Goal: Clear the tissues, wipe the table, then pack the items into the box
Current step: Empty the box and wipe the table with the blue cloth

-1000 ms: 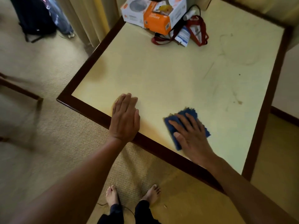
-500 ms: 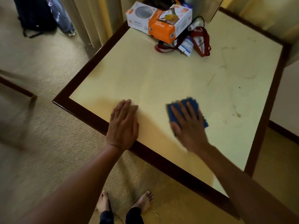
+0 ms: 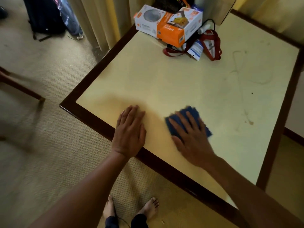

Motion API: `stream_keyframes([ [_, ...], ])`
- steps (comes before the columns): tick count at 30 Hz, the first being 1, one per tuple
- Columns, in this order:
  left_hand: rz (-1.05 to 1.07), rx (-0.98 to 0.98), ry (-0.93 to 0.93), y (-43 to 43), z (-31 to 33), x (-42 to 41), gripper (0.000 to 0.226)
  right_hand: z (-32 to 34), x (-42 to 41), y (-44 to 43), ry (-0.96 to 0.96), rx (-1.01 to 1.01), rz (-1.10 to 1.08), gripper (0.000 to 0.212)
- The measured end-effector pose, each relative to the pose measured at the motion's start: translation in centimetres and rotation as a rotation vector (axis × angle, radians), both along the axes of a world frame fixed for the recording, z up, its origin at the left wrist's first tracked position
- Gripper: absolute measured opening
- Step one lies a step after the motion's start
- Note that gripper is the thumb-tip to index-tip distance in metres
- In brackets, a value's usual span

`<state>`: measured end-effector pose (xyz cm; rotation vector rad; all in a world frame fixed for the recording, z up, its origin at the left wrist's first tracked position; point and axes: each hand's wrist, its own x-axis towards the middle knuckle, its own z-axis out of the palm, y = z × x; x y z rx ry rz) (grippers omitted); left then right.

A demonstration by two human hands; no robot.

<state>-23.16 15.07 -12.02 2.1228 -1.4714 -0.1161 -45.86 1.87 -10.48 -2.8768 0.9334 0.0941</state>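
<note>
The right hand (image 3: pixel 192 139) lies flat on a folded blue cloth (image 3: pixel 191 111), fingers straight and spread. It presses the cloth onto the tabletop and curls around nothing (the hand is motion-blurred, so finer finger detail is lost). The cloth sits on the near part of the table (image 3: pixel 98 69), a short way in from the front edge, with its blue corners showing beyond the fingertips and to the right of the hand.

Just to the left, the left hand (image 3: pixel 130 130) rests palm down on the pale surface with its fingers together and straight, holding nothing, its heel over the dark wooden border.

Faint smears and a brownish stain (image 3: pixel 249 120) mark the tabletop to the right of the cloth.

At the far corner, well apart from both hands, stands an orange-and-white charger box (image 3: pixel 166 25). Beside it are a red strap (image 3: pixel 215 46) and a white-and-blue packet (image 3: pixel 195 50).

Below the table edge, bare feet (image 3: pixel 149 208) stand on beige carpet (image 3: pixel 49 162). A dark backpack (image 3: pixel 44 17) leans by the curtains (image 3: pixel 98 22) at upper left.
</note>
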Motion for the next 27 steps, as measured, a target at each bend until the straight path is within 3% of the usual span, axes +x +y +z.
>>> stream_keyframes([
  [3, 0.006, 0.001, -0.001, -0.1, 0.0, 0.1, 0.048, -0.3, -1.3, -6.0, 0.013, -0.112, -0.22, 0.059],
  [6, -0.004, 0.003, -0.007, 0.0, -0.1, 0.2, 0.048, -0.2, 4.8, -10.4, -0.032, -0.099, -0.434, 0.059],
  [9, -0.008, 0.022, -0.013, 0.1, 0.0, 0.3, 0.047, -0.7, 6.9, -3.1, -0.049, -0.068, -0.246, 0.062],
  [12, -0.003, 0.052, -0.012, 0.0, 0.4, 0.1, 0.048, 0.3, 0.1, 7.6, 0.0, 0.03, -0.043, 0.063],
  [14, 0.012, 0.071, -0.024, -0.1, 0.6, -0.1, 0.049, 0.6, -5.0, 9.1, 0.005, 0.04, -0.078, 0.062],
  [16, 0.026, 0.091, -0.032, -0.2, 0.6, -0.2, 0.048, 0.5, -7.3, 5.4, 0.033, -0.003, -0.233, 0.062],
  [20, 0.037, 0.117, -0.011, -0.3, 0.4, 0.0, 0.05, -0.1, -1.7, -2.6, -0.025, -0.044, -0.578, 0.062],
  [23, 0.019, 0.112, -0.014, -0.1, 0.2, 0.1, 0.05, -0.3, 2.1, 2.4, -0.044, -0.008, -0.449, 0.061],
  [25, 0.017, 0.112, -0.031, 0.0, -0.1, 0.3, 0.05, -0.1, -0.5, 9.4, -0.015, 0.023, -0.298, 0.058],
  [27, 0.023, 0.125, -0.045, 0.0, 0.0, 0.0, 0.051, 0.4, -6.2, 14.0, -0.012, 0.051, -0.376, 0.057],
])
